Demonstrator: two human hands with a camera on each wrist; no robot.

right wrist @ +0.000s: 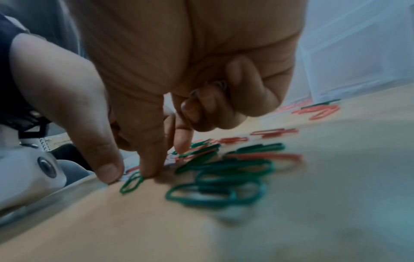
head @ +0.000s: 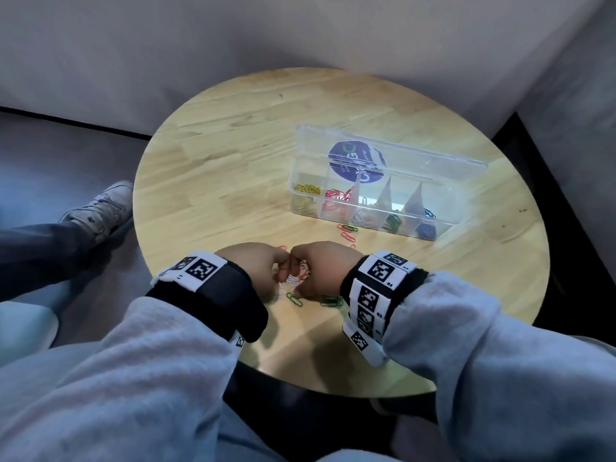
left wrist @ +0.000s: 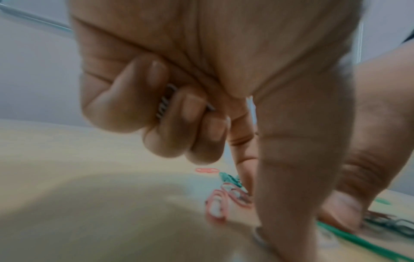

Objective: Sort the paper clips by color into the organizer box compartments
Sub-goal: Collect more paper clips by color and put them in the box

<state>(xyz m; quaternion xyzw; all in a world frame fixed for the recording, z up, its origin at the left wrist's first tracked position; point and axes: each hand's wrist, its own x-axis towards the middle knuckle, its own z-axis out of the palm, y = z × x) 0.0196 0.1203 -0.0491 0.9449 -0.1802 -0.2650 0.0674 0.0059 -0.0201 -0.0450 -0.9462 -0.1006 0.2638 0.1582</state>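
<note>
At the near edge of the round wooden table, two hands met over a little heap of loose paper clips in green and red. The left hand had its three outer fingers curled tight around a few silver metal clips, tucked into the palm. Its pointing finger and thumb reached down to the table among the red clips. The right hand was curled the same way, and something silver showed between its curled fingers, too blurry to be sure what. Its thumb and pointing finger touched down at the heap, right by a small green clip. The knuckles of both hands were touching. Grey sleeves and black wrist bands with black-and-white square tags covered the arms.

A bit farther on, a few more red and green clips lay on the wood, just in front of the clear plastic organizer box. Its lid stood open. From left to right, the compartments held yellow, red, silver, green and blue clips.
</note>
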